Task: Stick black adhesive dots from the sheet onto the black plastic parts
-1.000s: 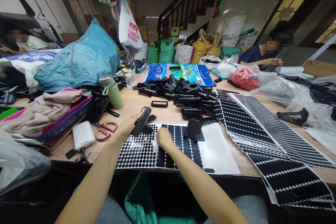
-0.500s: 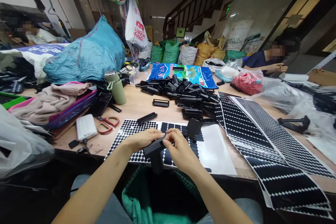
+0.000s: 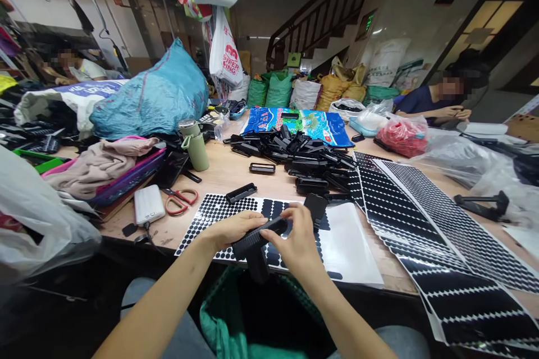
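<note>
Head view: lower centre, my left hand point(image 3: 234, 230) and right hand point(image 3: 300, 240) grasped the part point(image 3: 252, 242); a slack grip could drop it into the sack point(image 3: 219, 314).

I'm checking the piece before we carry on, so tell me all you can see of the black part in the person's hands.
The black part looks like matt plastic: a long bar with a finely ribbed face and a thick stem. The bar slants up to picture right; the stem points down past the table's near edge. The left hand grips the bar; the right hand touches its other end. Its underside is hidden.
</note>
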The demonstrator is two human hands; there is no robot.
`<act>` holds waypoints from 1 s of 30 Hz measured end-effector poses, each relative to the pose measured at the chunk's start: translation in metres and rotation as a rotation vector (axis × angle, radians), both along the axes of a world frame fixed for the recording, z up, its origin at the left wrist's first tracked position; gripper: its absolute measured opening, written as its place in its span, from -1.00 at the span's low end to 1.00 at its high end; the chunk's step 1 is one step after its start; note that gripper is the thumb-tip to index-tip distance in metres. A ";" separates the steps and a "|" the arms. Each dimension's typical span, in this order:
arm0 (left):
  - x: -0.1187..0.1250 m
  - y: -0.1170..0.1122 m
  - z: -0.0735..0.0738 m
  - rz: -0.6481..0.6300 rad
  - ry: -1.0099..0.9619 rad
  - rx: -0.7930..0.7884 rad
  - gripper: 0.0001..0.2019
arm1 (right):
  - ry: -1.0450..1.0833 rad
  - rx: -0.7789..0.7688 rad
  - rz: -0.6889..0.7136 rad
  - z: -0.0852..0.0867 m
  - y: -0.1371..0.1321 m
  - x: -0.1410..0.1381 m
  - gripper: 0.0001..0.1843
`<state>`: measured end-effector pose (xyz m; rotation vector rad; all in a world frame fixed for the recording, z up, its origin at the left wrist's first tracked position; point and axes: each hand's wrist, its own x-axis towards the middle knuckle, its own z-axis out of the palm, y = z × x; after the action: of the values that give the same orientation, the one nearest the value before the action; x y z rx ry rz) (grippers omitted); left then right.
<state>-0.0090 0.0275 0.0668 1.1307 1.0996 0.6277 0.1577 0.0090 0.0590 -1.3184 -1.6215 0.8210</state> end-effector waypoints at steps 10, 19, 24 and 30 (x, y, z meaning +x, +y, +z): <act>-0.010 0.007 -0.008 0.294 -0.104 0.153 -0.70 | 0.429 -0.598 0.324 -0.036 -0.007 0.007 -0.58; -0.030 -0.004 -0.019 0.362 -0.186 0.048 -0.78 | -0.159 -0.127 -0.138 -0.055 0.024 0.048 -0.56; -0.003 -0.017 -0.027 0.166 -0.267 -0.083 -0.68 | -0.671 -0.294 -0.340 -0.069 -0.020 0.115 -0.73; 0.039 -0.016 -0.046 0.013 -0.275 -0.228 -0.49 | -0.809 -0.313 -0.408 -0.084 -0.045 0.108 -0.78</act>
<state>0.0303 0.0110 0.0203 0.8149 0.9161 0.6294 0.2659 -0.0359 -0.0254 -2.3162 -1.7355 0.2915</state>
